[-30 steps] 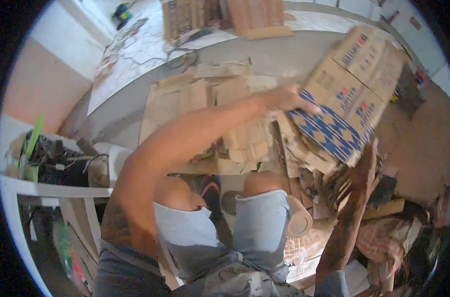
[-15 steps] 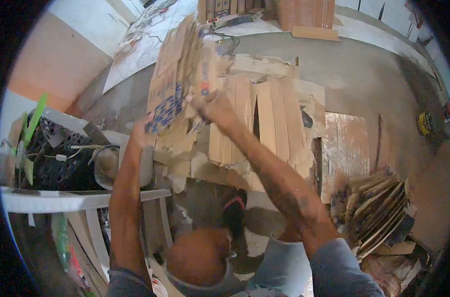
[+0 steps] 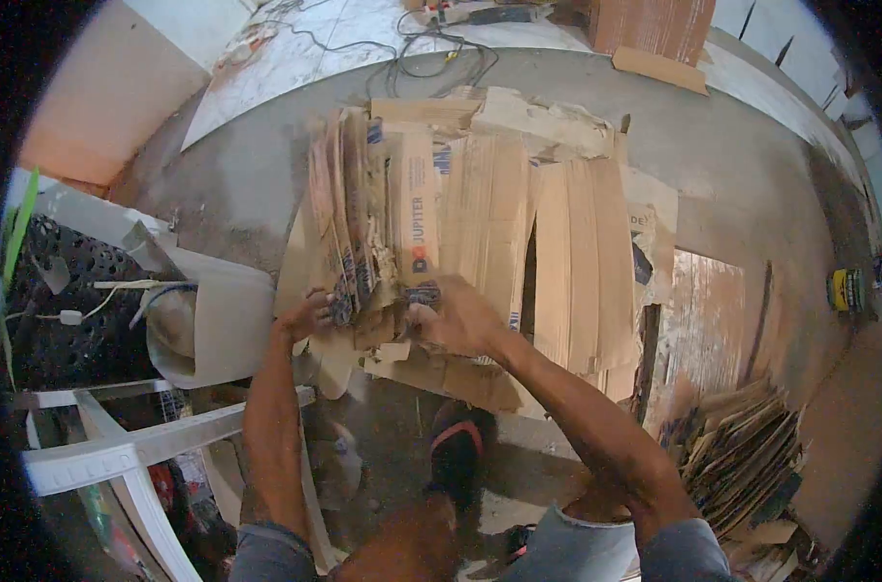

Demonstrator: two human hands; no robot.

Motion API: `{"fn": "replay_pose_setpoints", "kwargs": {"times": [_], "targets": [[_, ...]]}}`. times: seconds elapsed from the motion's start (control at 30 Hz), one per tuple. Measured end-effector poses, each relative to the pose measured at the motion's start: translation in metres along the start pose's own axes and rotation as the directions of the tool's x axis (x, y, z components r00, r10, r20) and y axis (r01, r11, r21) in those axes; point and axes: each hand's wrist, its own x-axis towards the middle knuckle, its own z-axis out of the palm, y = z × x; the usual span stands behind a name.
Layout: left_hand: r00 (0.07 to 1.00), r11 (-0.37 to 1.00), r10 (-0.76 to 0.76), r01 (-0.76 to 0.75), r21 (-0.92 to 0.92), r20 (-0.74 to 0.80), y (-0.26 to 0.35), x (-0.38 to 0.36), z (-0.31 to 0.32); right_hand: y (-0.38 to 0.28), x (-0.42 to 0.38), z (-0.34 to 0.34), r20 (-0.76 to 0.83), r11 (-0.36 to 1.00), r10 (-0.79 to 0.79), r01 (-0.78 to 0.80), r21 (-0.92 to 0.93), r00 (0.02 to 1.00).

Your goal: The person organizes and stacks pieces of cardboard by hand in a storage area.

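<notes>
A stack of worn cardboard strips (image 3: 339, 194) stands on edge at the left of a cardboard pile. My left hand (image 3: 308, 315) is closed on the stack's lower left end. At the lower right end, my right hand (image 3: 451, 315) has its fingers wrapped round the same stack, near a strip with JUPITER lettering (image 3: 415, 204). To the right lie folded brown cardboard bundles (image 3: 572, 262), side by side. Torn cardboard pieces (image 3: 538, 121) lie behind them.
A white metal frame (image 3: 92, 464) and a rolled grey sheet (image 3: 228, 320) stand at the left. Another cardboard stack (image 3: 742, 456) is at the lower right. Cables (image 3: 402, 63) lie on the floor beyond, a large carton (image 3: 650, 29) at the back, a yellow-labelled container (image 3: 846, 289) far right.
The cardboard stack, raised and tilted before, is now down beside the bundles. Both hands have moved lower with it, and the camera view has shifted.
</notes>
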Motion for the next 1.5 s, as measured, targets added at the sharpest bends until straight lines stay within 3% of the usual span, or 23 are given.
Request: {"fn": "replay_pose_setpoints", "kwargs": {"times": [0.07, 0.13, 0.2, 0.3, 0.33, 0.4, 0.43, 0.5, 0.6, 0.63, 0.7, 0.8, 0.87, 0.93, 1.0, 1.1, 1.2, 1.3, 1.4, 1.43, 1.5], "targets": [[1.000, 0.999, 0.021, -0.021, 0.030, -0.010, 0.013, 0.006, -0.009, -0.017, -0.001, -0.009, -0.138, 0.990, 0.008, -0.027, -0.136, 0.990], [0.999, 0.984, -0.036, 0.033, -0.175, -0.013, 0.035, 0.017, -0.017, -0.019, 0.013, -0.006, -0.280, 0.964, 0.060, -0.129, -0.234, 0.958], [0.999, 0.999, 0.035, -0.034, -0.043, 0.022, 0.057, 0.023, -0.012, 0.003, 0.047, 0.013, -0.392, 0.914, 0.097, -0.238, -0.328, 0.915], [0.996, 0.999, 0.031, -0.031, -0.012, 0.084, 0.094, 0.022, 0.008, -0.003, 0.059, 0.013, -0.268, 0.972, 0.173, -0.208, -0.107, 0.948], [0.994, 0.999, 0.016, -0.013, -0.030, 0.104, 0.102, 0.021, 0.018, -0.001, 0.063, 0.019, -0.281, 0.952, 0.192, -0.248, -0.180, 0.940], [0.997, 0.999, 0.033, -0.032, 0.010, -0.064, 0.112, 0.030, 0.044, 0.002, 0.074, 0.030, -0.320, 0.890, 0.214, -0.319, -0.326, 0.923], [0.988, 0.999, 0.046, -0.042, 0.033, -0.145, 0.115, 0.032, 0.058, 0.006, 0.078, 0.033, -0.305, 0.931, 0.211, -0.286, -0.227, 0.929], [0.940, 0.944, 0.278, -0.229, 0.238, -0.198, 0.119, 0.024, 0.084, 0.012, 0.086, 0.039, -0.279, 0.976, 0.203, -0.217, -0.023, 0.939], [0.846, 0.778, 0.506, -0.365, 0.511, -0.168, 0.115, 0.032, 0.071, 0.012, 0.094, 0.033, -0.024, 0.964, 0.218, -0.219, -0.153, 0.976], [0.816, 0.708, 0.561, -0.387, 0.591, -0.137, 0.112, 0.038, 0.062, 0.016, 0.098, 0.033, -0.017, 0.973, 0.200, -0.201, -0.118, 0.980], [0.806, 0.735, 0.559, -0.372, 0.567, -0.196, 0.111, 0.034, 0.063, 0.027, 0.107, 0.038, -0.012, 0.986, 0.161, -0.161, -0.045, 0.987], [0.807, 0.762, 0.538, -0.341, 0.551, -0.244, 0.099, 0.053, 0.026, 0.031, 0.100, 0.047, -0.081, 0.971, -0.051, 0.069, 0.230, 0.995], [0.845, 0.792, 0.487, -0.320, 0.520, -0.221, 0.102, 0.048, 0.029, 0.029, 0.092, 0.048, 0.013, 0.949, -0.023, 0.018, 0.314, 1.000], [0.894, 0.831, 0.417, -0.302, 0.468, -0.163, 0.132, 0.006, 0.064, 0.032, 0.091, 0.048, 0.019, 0.975, -0.074, 0.068, 0.210, 0.997], [0.859, 0.700, 0.498, -0.321, 0.637, -0.115, 0.118, 0.018, 0.057, 0.042, 0.093, 0.049, -0.037, 0.975, -0.206, 0.202, -0.089, 0.978], [0.822, 0.559, 0.568, -0.339, 0.757, -0.051, 0.095, 0.044, 0.036, 0.036, 0.095, 0.053, -0.070, 0.998, 0.054, -0.056, -0.026, 0.996], [0.816, 0.521, 0.578, -0.346, 0.781, -0.024, 0.102, 0.021, 0.047, 0.015, 0.071, 0.053, -0.140, 0.986, -0.132, 0.116, -0.118, 0.981], [0.776, 0.420, 0.622, -0.442, 0.792, 0.104, 0.101, 0.017, 0.058, -0.046, 0.043, 0.025, 0.100, 0.948, 0.257, -0.231, -0.219, 0.961], [0.775, 0.265, 0.591, -0.448, 0.854, 0.224, 0.095, 0.020, 0.059, -0.056, 0.054, 0.038, -0.007, 0.905, 0.201, -0.189, -0.380, 0.980], [0.786, 0.207, 0.565, -0.430, 0.879, 0.252, 0.095, 0.020, 0.060, -0.056, 0.062, 0.045, -0.065, 0.869, 0.061, -0.085, -0.487, 0.996], [0.828, 0.319, 0.523, -0.409, 0.855, 0.201, 0.092, 0.013, 0.065, -0.053, 0.080, 0.056, -0.132, 0.721, -0.232, 0.080, -0.688, 0.964]]}}
